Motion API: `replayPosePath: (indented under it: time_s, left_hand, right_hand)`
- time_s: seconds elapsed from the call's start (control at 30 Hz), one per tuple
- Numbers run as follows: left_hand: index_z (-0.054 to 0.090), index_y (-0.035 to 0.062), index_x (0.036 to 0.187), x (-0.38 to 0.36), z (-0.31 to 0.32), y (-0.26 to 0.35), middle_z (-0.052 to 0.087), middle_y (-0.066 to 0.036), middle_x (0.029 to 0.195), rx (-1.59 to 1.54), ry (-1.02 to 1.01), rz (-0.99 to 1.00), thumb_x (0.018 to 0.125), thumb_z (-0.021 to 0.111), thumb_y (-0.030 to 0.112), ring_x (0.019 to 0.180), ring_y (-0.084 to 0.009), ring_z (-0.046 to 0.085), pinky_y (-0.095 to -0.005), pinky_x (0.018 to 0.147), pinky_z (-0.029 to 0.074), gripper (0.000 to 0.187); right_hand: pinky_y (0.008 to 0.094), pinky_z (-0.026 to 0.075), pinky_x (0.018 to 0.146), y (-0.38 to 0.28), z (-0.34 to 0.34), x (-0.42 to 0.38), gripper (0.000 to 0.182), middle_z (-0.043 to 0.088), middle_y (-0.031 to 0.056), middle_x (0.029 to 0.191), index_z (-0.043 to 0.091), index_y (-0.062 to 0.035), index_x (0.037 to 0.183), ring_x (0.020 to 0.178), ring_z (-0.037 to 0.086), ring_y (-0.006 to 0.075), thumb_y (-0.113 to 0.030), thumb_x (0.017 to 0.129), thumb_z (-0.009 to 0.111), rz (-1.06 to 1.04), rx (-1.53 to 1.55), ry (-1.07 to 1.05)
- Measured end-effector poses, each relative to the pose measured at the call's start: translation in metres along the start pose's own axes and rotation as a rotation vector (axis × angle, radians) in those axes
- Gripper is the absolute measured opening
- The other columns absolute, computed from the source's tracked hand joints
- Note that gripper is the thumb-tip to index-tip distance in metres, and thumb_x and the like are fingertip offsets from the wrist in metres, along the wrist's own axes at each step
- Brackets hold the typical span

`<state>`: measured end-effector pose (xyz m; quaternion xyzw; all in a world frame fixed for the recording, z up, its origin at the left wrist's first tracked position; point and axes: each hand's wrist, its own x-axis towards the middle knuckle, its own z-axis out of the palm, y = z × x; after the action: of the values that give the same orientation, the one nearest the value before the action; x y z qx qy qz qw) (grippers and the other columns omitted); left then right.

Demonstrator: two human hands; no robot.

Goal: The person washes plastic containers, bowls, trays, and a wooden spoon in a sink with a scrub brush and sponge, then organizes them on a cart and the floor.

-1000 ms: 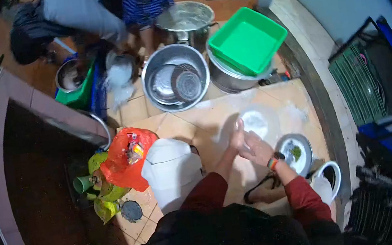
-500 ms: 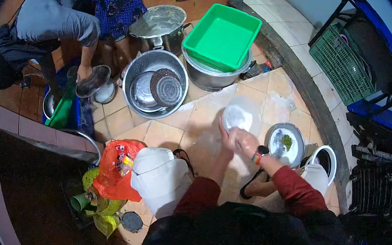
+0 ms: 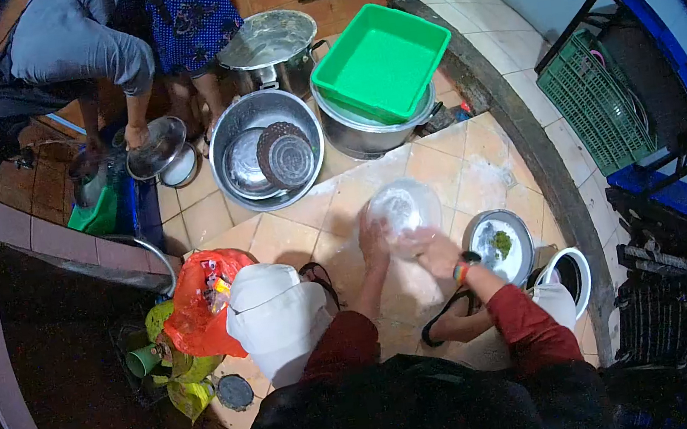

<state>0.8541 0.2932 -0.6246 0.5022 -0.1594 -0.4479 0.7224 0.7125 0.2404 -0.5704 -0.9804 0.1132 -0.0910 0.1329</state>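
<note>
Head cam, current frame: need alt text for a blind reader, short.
Seen from above, a person's left hand and right hand hold a soapy clear bowl over a wet tiled floor. Beyond it sit a steel basin of dishes and a green tub; a second person crouches at top left, handling a metal dish.

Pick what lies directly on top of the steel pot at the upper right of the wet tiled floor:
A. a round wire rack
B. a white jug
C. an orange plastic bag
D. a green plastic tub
D: the green plastic tub sits tilted across the rim of the steel pot, while both hands, left hand and right hand, hold a clear plastic bowl lower down.
</note>
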Motion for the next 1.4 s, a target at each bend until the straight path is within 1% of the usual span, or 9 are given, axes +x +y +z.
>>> replayPosePath:
  time_s: [0.17,0.33,0.57,0.67,0.7,0.77,0.87,1.13,1.4]
  left_hand:
    - [0.032,0.0015,0.118,-0.021,0.038,-0.006,0.045,-0.013,0.108,0.221,-0.032,0.342,0.083,0.037,0.024,0.098,-0.0242,0.044,-0.033,0.085,0.035,0.042]
    - [0.035,0.003,0.118,-0.021,0.035,-0.054,0.039,-0.019,0.117,0.904,0.17,0.635,0.081,0.04,0.022,0.103,-0.0304,0.042,-0.0342,0.086,0.033,0.042]
    - [0.041,-0.0005,0.113,0.005,0.013,-0.021,0.046,-0.02,0.108,0.652,0.086,0.385,0.08,0.041,0.021,0.098,-0.0288,0.045,-0.0335,0.083,0.036,0.039]
    - [0.044,-0.0006,0.109,0.013,-0.005,-0.04,0.044,-0.025,0.106,0.028,0.221,-0.569,0.075,0.047,0.022,0.098,-0.0313,0.044,-0.0343,0.081,0.038,0.041]
    - [0.044,-0.0006,0.109,0.017,-0.007,-0.053,0.044,-0.025,0.106,0.031,0.219,-0.569,0.075,0.047,0.022,0.098,-0.0313,0.044,-0.0343,0.081,0.038,0.041]
    - [0.056,0.0006,0.091,0.027,-0.007,-0.065,0.052,-0.019,0.093,0.795,0.286,0.104,0.075,0.048,0.027,0.091,-0.0306,0.049,-0.0374,0.079,0.039,0.032]
    - [0.059,0.0051,0.072,0.024,0.005,-0.021,0.055,-0.014,0.083,0.667,-0.1,0.537,0.074,0.05,0.03,0.081,-0.0302,0.051,-0.0383,0.078,0.038,0.027]
    - [0.057,0.0063,0.077,0.015,0.007,-0.006,0.052,-0.011,0.067,1.132,-0.447,0.58,0.076,0.047,0.026,0.068,-0.0279,0.051,-0.0364,0.066,0.039,0.021]
    - [0.05,0.0078,0.076,0.002,0.025,-0.003,0.053,-0.015,0.057,1.005,-0.001,0.38,0.081,0.04,0.025,0.055,-0.0315,0.054,-0.0425,0.051,0.041,0.021]
  right_hand:
    - [0.0395,0.036,0.076,-0.004,0.005,0.018,0.026,0.043,0.0192,0.093,0.046,-0.0008,0.091,0.086,0.043,0.0346,-0.008,0.066,0.045,0.229,0.358,-0.017]
    - [0.0408,0.036,0.07,0.051,0.021,0.023,0.024,0.044,0.0167,0.088,0.045,-0.003,0.088,0.084,0.043,0.0318,-0.016,0.067,0.048,0.478,-0.185,0.092]
    - [0.0392,0.037,0.075,-0.002,0.043,0.02,0.029,0.05,0.0172,0.089,0.047,-0.0038,0.095,0.086,0.047,0.0323,-0.01,0.066,0.05,0.459,0.344,-0.031]
    - [0.0346,0.039,0.079,-0.019,0.014,0.024,0.033,0.052,0.0172,0.092,0.047,-0.0026,0.097,0.09,0.048,0.032,-0.004,0.065,0.051,0.453,0.465,-0.297]
    - [0.0346,0.039,0.079,-0.013,0.009,0.02,0.033,0.052,0.0172,0.092,0.047,-0.0026,0.097,0.09,0.048,0.032,-0.004,0.065,0.051,0.454,0.467,-0.294]
    - [0.0333,0.041,0.076,0.006,-0.005,0.02,0.028,0.055,0.0161,0.092,0.053,-0.0043,0.092,0.087,0.052,0.0283,-0.003,0.063,0.055,0.298,0.462,-0.39]
    - [0.031,0.044,0.067,0.059,0.011,0.009,0.026,0.058,0.0117,0.083,0.058,-0.0059,0.079,0.073,0.057,0.0236,-0.017,0.058,0.069,0.33,0.588,-0.223]
    - [0.03,0.043,0.062,0.047,-0.03,0.028,0.032,0.057,0.0099,0.073,0.056,-0.0066,0.071,0.067,0.056,0.0231,-0.028,0.054,0.073,0.486,0.487,0.073]
    - [0.0352,0.04,0.07,-0.001,0.035,0.047,0.012,0.053,0.0143,0.082,0.05,-0.0027,0.077,0.078,0.051,0.0294,-0.015,0.076,0.048,0.418,0.023,0.673]
